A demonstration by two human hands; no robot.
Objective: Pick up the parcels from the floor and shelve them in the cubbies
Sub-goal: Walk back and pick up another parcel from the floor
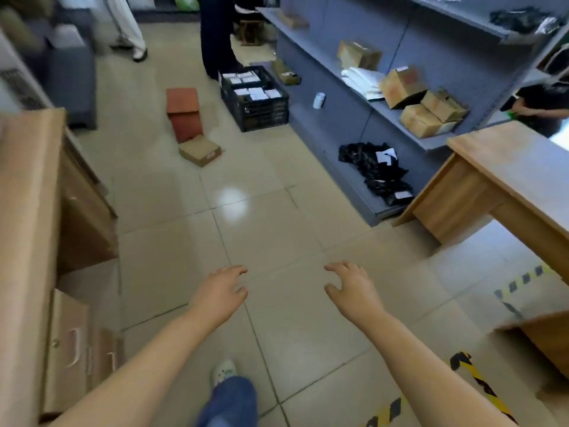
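My left hand and my right hand hang side by side over bare floor tiles, both empty with fingers spread. Well ahead on the floor lie a small brown cardboard parcel and, just behind it, a red-brown box. A black crate full of small white-labelled parcels stands beside the blue-grey shelving. On that shelving's bottom level lie black bagged parcels. Brown cartons and white envelopes rest on its middle shelf.
A wooden cabinet runs along the left edge. A wooden desk juts in at the right. Yellow-black tape marks the floor near me. Two people stand at the far end, and another person is behind the desk.
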